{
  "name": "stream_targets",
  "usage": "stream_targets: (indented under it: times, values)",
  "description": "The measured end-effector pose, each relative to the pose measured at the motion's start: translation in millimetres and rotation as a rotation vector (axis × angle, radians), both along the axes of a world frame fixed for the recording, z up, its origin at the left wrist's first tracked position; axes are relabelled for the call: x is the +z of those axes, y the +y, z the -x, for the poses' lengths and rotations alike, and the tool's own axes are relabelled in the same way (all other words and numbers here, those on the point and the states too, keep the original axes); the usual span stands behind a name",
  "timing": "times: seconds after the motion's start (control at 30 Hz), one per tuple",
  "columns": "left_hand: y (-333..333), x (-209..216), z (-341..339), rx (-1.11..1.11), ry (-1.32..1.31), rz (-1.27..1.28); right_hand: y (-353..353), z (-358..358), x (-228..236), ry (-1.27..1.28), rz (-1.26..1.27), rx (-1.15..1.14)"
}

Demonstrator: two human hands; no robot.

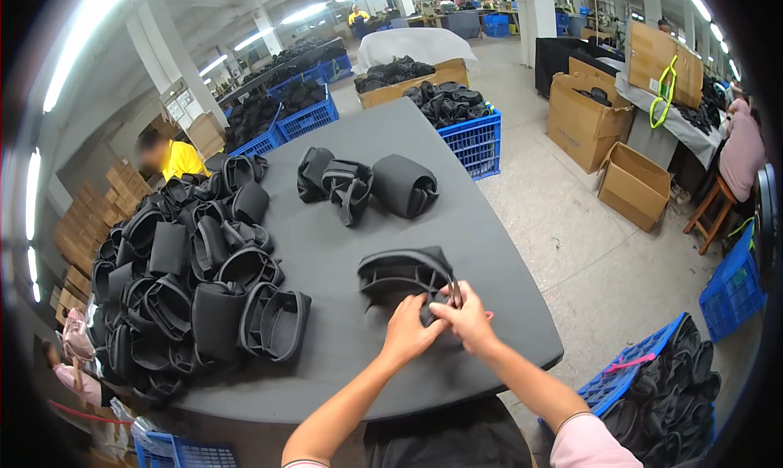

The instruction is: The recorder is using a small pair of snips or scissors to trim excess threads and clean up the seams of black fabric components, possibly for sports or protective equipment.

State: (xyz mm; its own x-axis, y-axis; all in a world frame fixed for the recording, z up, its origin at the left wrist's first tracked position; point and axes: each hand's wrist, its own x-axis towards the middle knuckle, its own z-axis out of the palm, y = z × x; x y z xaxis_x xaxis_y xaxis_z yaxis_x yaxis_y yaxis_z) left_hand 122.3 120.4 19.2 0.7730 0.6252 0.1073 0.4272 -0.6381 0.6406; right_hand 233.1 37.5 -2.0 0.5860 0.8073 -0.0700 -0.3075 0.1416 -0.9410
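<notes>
An open black fabric case [401, 266], with dividers inside, sits near the front right of the dark grey table. My left hand [410, 331] is closed on the near edge of this black case. Close against it, my right hand [469, 320] grips small scissors [454, 292], whose blades point up beside the case and whose reddish handle end peeks out by the palm. The fingertips of both hands nearly meet, so the exact spot they work on is hidden. Farther up lie a few more black cases [349, 187], one of them rounded and closed-looking [404, 185].
A large heap of black cases [171, 252] covers the table's left side. Beyond the table's right edge stand a filled blue crate [473, 142] and cardboard boxes [636, 187]. Another full blue crate [628, 378] is at the lower right. A person in yellow [183, 160] is behind the heap.
</notes>
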Motion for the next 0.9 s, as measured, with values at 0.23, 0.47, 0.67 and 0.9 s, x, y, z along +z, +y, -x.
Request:
stream_targets:
  times: [0.23,0.47,0.67,0.9]
  values:
    - [-56,-22,68,0.155,-0.076,0.085,-35,65,-27,0.219,-0.047,0.028]
    - [-59,-29,65,0.463,-0.451,0.373,-46,83,-11,0.114,-0.07,0.107]
    - [-63,-42,72,0.458,-0.47,0.542,-91,80,-31,-0.185,0.12,0.106]
    - [-66,-40,73,0.488,-0.362,0.62,-105,62,-25,-0.855,0.173,-0.023]
